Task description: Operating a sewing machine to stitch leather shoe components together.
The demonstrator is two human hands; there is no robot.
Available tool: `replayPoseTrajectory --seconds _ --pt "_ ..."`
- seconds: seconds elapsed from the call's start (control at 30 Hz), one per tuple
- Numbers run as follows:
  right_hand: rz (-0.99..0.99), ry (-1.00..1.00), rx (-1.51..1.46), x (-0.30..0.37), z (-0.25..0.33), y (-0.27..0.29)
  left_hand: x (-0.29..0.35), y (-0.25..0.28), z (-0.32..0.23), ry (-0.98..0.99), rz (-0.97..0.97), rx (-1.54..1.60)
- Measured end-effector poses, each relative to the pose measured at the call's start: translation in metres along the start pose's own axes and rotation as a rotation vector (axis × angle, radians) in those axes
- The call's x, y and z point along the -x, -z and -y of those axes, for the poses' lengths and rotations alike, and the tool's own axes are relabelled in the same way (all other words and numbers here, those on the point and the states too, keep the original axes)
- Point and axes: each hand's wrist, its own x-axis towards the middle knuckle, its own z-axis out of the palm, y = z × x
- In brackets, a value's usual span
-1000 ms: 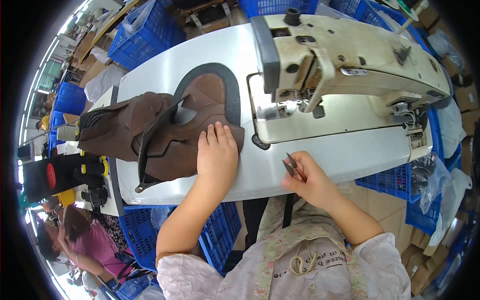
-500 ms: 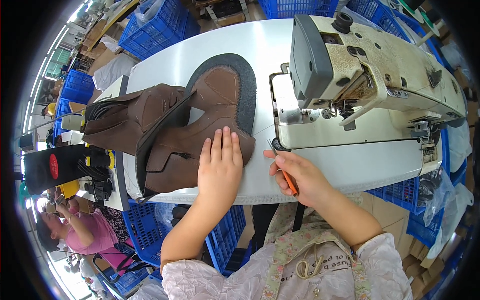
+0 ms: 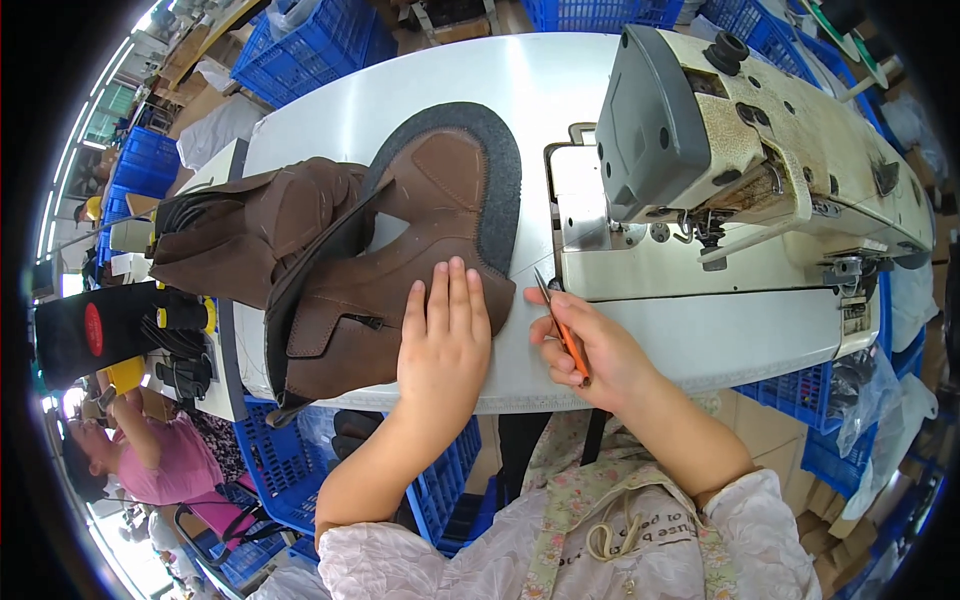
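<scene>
brown leather piece (image 3: 345,285) lies beneath the flattened left hand (image 3: 445,350); just beside it, the right hand (image 3: 600,355) clasps orange snips (image 3: 570,342)

Brn leather upper (image 3: 440,240) lies spread left of ctr, w/ stitched panels & a dk grey lining (image 3: 502,200) showing along its far right curve. Orange-handled snips (image 3: 571,347) held just to its right, tilted, pointed tips aimed far & slightly left.

The right hand (image 3: 608,352) has brought the snips (image 3: 573,350) nearer the leather's (image 3: 350,288) three-o'clock edge, blades now closer together.
</scene>
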Motion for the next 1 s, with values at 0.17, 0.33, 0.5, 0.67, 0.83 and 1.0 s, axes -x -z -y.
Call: replayPoseTrajectory --seconds 0.17,0.33,0.5,0.67,0.83,1.0 --pt "-0.023 -0.004 0.005 0.0 -0.001 -0.002 0.0 0.001 0.0 -0.001 0.0 -0.006" --pt "-0.037 -0.006 -0.011 -0.001 -0.003 0.0 -0.001 0.001 -0.001 -0.008 0.005 -0.016" --pt "-0.003 -0.014 -0.043 -0.003 -0.004 0.001 0.0 0.003 0.0 -0.006 0.009 -0.008" --pt "0.034 -0.009 -0.073 -0.006 -0.007 0.003 -0.001 0.003 -0.001 -0.014 0.019 -0.01" --pt "0.043 0.001 -0.08 -0.009 -0.008 0.003 -0.001 0.001 -0.001 -0.008 0.015 -0.013" --pt "0.036 0.002 -0.081 -0.01 -0.009 0.002 -0.001 0.002 -0.001 -0.014 0.018 -0.017"
